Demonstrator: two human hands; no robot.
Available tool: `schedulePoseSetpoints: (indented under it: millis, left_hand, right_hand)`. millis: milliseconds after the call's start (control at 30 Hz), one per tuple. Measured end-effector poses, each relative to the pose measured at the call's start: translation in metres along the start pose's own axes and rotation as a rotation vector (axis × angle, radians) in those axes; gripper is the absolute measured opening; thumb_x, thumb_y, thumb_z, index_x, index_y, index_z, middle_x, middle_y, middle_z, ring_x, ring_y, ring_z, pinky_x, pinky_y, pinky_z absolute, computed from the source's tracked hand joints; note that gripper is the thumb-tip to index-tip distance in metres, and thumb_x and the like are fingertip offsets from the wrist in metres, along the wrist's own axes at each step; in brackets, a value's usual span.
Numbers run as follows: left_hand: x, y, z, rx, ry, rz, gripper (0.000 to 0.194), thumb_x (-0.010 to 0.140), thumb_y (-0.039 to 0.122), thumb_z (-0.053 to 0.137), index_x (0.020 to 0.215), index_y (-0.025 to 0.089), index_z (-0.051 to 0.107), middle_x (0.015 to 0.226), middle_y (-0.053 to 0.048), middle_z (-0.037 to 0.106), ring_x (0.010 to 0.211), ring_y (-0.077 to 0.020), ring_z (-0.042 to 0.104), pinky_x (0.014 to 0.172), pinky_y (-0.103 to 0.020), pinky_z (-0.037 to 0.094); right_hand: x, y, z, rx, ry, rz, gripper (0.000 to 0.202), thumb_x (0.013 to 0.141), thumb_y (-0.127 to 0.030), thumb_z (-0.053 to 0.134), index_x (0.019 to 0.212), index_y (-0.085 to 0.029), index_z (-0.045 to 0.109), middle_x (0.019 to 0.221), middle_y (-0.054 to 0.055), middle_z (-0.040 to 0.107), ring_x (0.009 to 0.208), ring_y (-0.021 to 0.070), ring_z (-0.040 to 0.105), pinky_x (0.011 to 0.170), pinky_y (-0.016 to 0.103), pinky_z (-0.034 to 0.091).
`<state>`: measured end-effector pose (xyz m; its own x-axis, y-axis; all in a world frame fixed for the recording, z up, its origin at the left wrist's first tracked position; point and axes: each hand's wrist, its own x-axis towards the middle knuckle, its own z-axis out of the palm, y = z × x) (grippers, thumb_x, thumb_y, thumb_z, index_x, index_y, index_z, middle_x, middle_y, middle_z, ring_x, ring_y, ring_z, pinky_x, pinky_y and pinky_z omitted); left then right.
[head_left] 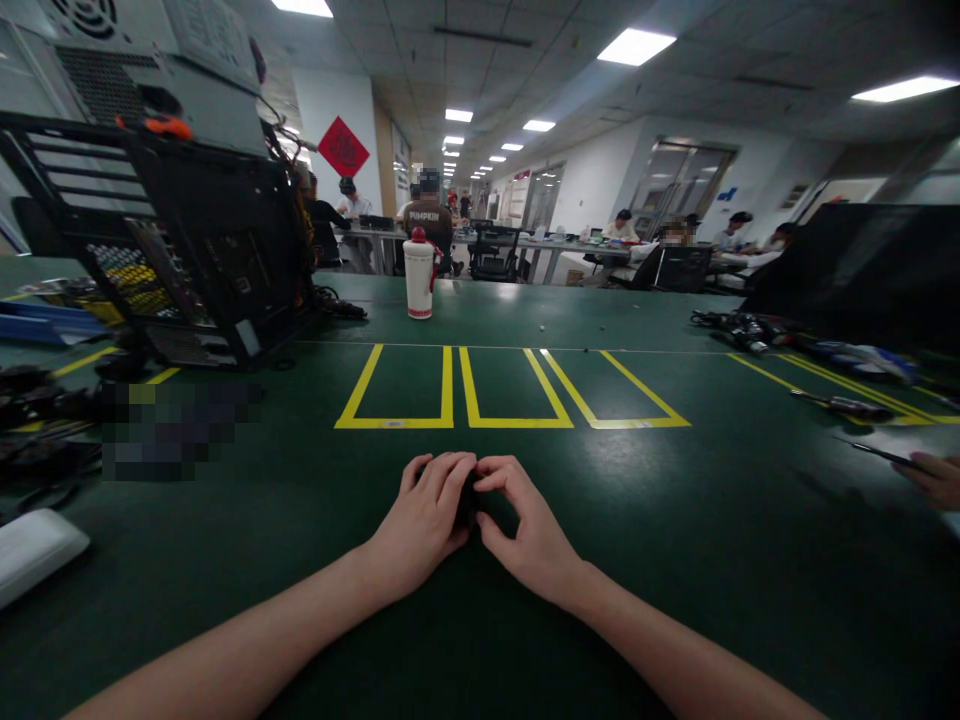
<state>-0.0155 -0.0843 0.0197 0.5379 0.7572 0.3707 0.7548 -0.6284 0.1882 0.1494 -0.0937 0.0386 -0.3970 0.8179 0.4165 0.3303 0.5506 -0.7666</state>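
Note:
My left hand is closed round a small dark object, which it mostly covers, low over the green table. Right beside it, my right hand has its fingers bent in a pinch shape, with thumb and fingertips at the right side of the dark object. What the object is cannot be made out. Beyond the hands, three yellow tape outlines lie on the table.
At the left stands an open black computer case with cables near it. A white bottle stands farther back. A white object lies at the left edge. At the right are tools and another person's hand.

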Motion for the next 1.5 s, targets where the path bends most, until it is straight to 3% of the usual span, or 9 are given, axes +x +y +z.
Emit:
schedulePoseSetpoints:
  millis: [267,500,700,833,1000,1133,1267,1500]
  left_hand:
    - [0.0,0.001,-0.001,-0.012,-0.005,0.001,0.067,0.071,0.014,0.055,0.128,0.017,0.021,0.126,-0.009,0.039,0.116,-0.0241,0.036,0.099,-0.047,0.023]
    - [0.0,-0.001,0.003,-0.006,0.007,-0.008,0.067,0.07,0.014,0.055,0.128,0.018,0.021,0.127,-0.008,0.038,0.117,-0.0239,0.035,0.099,-0.046,0.023]
    - [0.001,-0.002,0.006,-0.013,0.021,-0.016,0.067,0.07,0.013,0.054,0.127,0.018,0.021,0.125,-0.009,0.04,0.115,-0.0243,0.037,0.098,-0.046,0.024]
    - [0.002,-0.004,0.009,-0.044,0.013,-0.038,0.066,0.071,0.015,0.053,0.128,0.022,0.02,0.126,-0.007,0.039,0.115,-0.0247,0.037,0.098,-0.048,0.024]
    - [0.006,-0.009,0.007,-0.155,-0.011,-0.114,0.056,0.073,0.024,0.053,0.123,0.022,0.027,0.121,-0.007,0.041,0.112,-0.0252,0.04,0.097,-0.049,0.026]
    - [0.011,-0.014,0.006,-0.387,-0.067,-0.237,0.05,0.074,0.03,0.054,0.118,0.02,0.033,0.112,-0.008,0.046,0.1,-0.0242,0.05,0.085,-0.043,0.043]
    - [0.013,-0.015,0.007,-0.522,-0.074,-0.255,0.049,0.076,0.027,0.053,0.12,0.02,0.032,0.112,-0.008,0.046,0.103,-0.024,0.049,0.086,-0.042,0.043]
    - [0.016,-0.009,0.003,-0.566,-0.101,-0.289,0.055,0.076,0.023,0.052,0.125,0.022,0.028,0.116,-0.007,0.044,0.108,-0.0225,0.047,0.09,-0.04,0.041]
  right_hand:
    - [-0.002,0.004,0.003,-0.055,0.033,-0.046,0.033,0.065,0.002,0.042,0.09,-0.02,0.043,0.102,0.006,0.043,0.1,0.0178,0.044,0.087,0.036,0.04]
    - [0.0,0.002,0.003,-0.049,0.024,-0.02,0.02,0.076,-0.009,0.047,0.092,-0.02,0.046,0.099,0.005,0.045,0.095,0.0163,0.045,0.085,0.033,0.042]
    - [-0.001,0.011,0.004,-0.022,0.106,0.003,0.035,0.069,-0.001,0.044,0.098,-0.021,0.043,0.105,0.006,0.04,0.101,0.0169,0.043,0.085,0.034,0.044]
    - [0.001,0.014,0.002,0.0,0.051,0.026,0.035,0.068,-0.001,0.043,0.097,-0.021,0.044,0.107,0.005,0.042,0.103,0.0166,0.043,0.089,0.034,0.042]
    - [-0.001,0.021,0.002,-0.1,0.08,0.128,0.033,0.072,-0.004,0.042,0.101,-0.02,0.045,0.099,0.004,0.049,0.094,0.017,0.049,0.086,0.037,0.042]
    - [-0.004,0.024,0.002,-0.088,0.069,0.232,0.03,0.077,-0.01,0.041,0.104,-0.022,0.045,0.101,0.005,0.05,0.093,0.0183,0.052,0.081,0.037,0.047]
    - [-0.005,0.02,0.001,-0.12,0.016,0.19,0.027,0.079,-0.016,0.044,0.105,-0.022,0.046,0.102,0.005,0.051,0.094,0.0193,0.052,0.08,0.037,0.048]
    - [-0.006,0.017,-0.001,-0.242,-0.053,0.135,0.026,0.078,-0.017,0.046,0.103,-0.021,0.047,0.102,0.006,0.052,0.098,0.021,0.05,0.082,0.04,0.046]
